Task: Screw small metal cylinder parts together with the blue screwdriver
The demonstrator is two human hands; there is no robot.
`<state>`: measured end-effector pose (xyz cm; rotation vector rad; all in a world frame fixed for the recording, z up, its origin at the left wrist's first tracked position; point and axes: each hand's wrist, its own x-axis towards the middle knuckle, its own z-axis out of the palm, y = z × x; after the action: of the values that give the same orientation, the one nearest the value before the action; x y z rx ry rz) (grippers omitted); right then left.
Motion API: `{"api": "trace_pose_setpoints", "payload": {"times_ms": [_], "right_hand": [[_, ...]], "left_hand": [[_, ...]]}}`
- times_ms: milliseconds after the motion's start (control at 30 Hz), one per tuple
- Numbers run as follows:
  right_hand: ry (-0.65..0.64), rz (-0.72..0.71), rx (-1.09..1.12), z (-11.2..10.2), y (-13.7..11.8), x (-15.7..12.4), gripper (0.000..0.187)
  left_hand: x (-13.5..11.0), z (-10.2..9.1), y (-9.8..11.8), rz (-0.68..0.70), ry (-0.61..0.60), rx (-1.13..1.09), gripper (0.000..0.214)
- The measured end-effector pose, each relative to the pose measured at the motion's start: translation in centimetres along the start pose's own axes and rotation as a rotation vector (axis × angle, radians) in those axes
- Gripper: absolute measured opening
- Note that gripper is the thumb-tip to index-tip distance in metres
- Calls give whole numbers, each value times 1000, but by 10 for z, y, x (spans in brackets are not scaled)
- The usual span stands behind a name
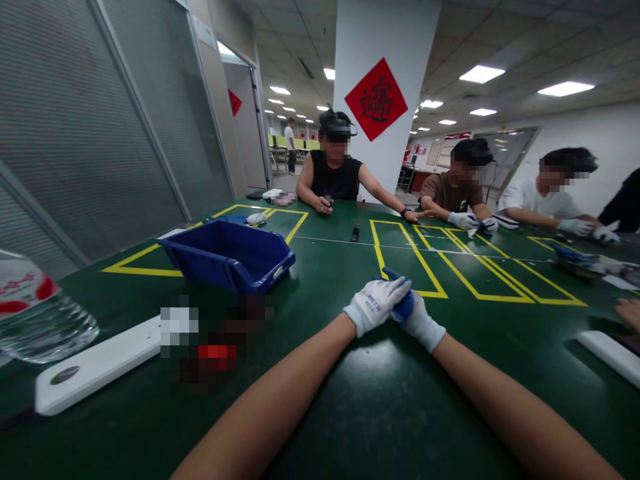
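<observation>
My left hand (376,304), in a white work glove with blue print on its back, lies across my right hand (419,320). Its fingers are stretched out and rest against the other glove. The right glove shows its blue coated palm side, and a blue fingertip sticks out straight beyond the left fingers. Most of the right fingers are hidden behind the left hand. No object shows between the hands. They rest together above the green table (370,400), close to the near end of a yellow taped outline (435,294).
At left stand a blue plastic bin (225,257), a water bottle (40,313) and a long white device (100,370). A small dark object (355,231) stands beyond my hands. Several people sit across the table, some gloved. Another white device (613,357) lies at right.
</observation>
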<state>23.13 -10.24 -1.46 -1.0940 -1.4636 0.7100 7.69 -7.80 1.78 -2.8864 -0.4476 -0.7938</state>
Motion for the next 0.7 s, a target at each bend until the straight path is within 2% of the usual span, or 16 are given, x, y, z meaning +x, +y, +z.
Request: {"api": "trace_pose_setpoints", "payload": {"times_ms": [167, 267, 367, 533, 700], "right_hand": [[-102, -22, -82, -3, -10, 0, 53], [-153, 7, -103, 4, -19, 1, 59], [-181, 74, -216, 14, -27, -1, 65], [-92, 100, -375, 22, -26, -3, 67], [85, -46, -529, 24, -19, 1, 70]], "left_hand": [[-9, 5, -13, -18, 67, -52, 63], [-14, 5, -22, -88, 153, -169, 60], [-16, 7, -29, -99, 181, -211, 58], [-14, -1, -27, -105, 110, -13, 45], [0, -30, -15, -364, -103, 214, 32]]}}
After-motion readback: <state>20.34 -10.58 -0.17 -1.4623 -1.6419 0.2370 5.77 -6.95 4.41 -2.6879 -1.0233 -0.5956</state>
